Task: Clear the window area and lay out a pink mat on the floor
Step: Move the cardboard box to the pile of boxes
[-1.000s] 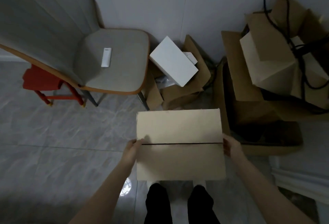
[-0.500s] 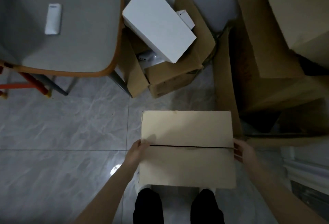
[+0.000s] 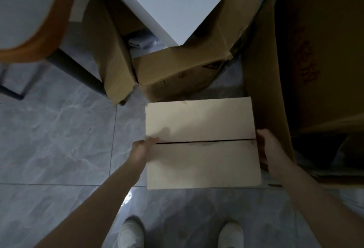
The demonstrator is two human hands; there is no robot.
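Lowering between frames, the closed cardboard box (image 3: 201,143) now sits far nearer the tiled floor (image 3: 55,139). Left hand (image 3: 144,147) and right hand (image 3: 266,145) clamp its opposite sides. Beyond the hands stands an open carton (image 3: 177,70). No pink mat is visible; clearing continues.

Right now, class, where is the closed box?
In the head view, the closed box sits centre-right, held between the left hand and right hand, in front of the open carton.
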